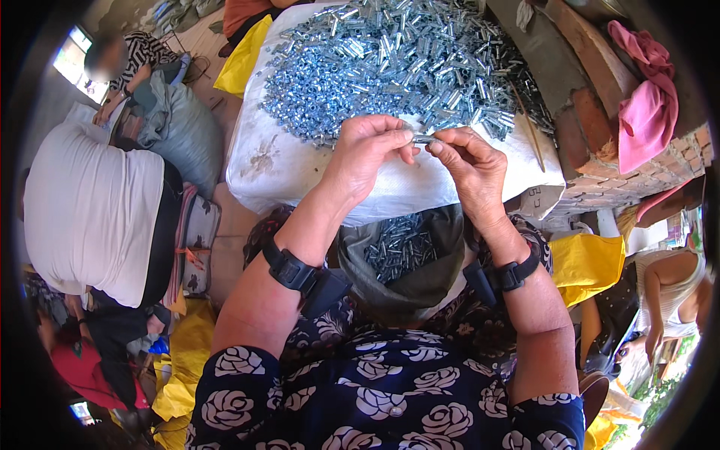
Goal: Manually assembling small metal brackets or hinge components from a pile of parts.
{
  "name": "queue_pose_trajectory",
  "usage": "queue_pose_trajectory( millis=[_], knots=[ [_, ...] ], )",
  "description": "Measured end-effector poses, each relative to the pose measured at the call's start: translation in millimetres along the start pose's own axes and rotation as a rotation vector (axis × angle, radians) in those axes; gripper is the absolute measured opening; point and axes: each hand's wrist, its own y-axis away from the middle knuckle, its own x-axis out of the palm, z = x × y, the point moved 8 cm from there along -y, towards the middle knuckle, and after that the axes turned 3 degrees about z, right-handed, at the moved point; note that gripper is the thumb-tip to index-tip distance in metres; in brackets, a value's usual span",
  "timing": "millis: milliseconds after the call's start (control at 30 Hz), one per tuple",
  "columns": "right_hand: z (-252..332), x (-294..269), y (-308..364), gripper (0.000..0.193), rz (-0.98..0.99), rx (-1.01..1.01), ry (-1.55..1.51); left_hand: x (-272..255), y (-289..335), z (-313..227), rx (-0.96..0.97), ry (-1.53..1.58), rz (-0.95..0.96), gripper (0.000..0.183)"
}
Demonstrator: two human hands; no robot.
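Observation:
My left hand (pixel 364 154) and my right hand (pixel 471 161) meet over the near edge of a table covered in white woven sheeting (pixel 300 176). Between the pinched fingertips of both hands is a small slim metal piece (pixel 422 139); its exact kind is too small to tell. Just beyond my hands spreads a big heap of loose shiny metal parts. Small bluish ring-like pieces (pixel 311 101) make up its left side, and longer silver tube-like pieces (pixel 427 56) its middle and right. Below my hands, a dark open bag (pixel 352 259) on my lap holds many dark slim metal pieces (pixel 400 247).
A thin stick (pixel 529 127) lies at the heap's right. Beside it is a brick ledge (pixel 592 124) with a pink cloth (pixel 649 97). Stuffed sacks (pixel 97 214) stand at left, yellow bags (pixel 589 266) at both sides. Other people (pixel 146 56) sit around.

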Motion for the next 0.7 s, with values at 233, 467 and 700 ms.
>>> queue_pose_trajectory(
  millis=[233,467,700],
  knots=[
    [-17.8,1.0,1.3,0.016,-0.007,0.15,-0.177,-1.0,1.9,2.4,0.001,0.005,-0.012,0.012],
    [-36.3,7.2,8.8,0.014,0.018,0.353,-0.563,4.1,3.4,7.3,-0.026,0.106,0.043,0.015],
    [-37.0,19.9,16.7,0.015,0.067,0.477,-0.812,6.1,5.7,20.2,-0.031,0.222,0.108,0.014]
  ],
)
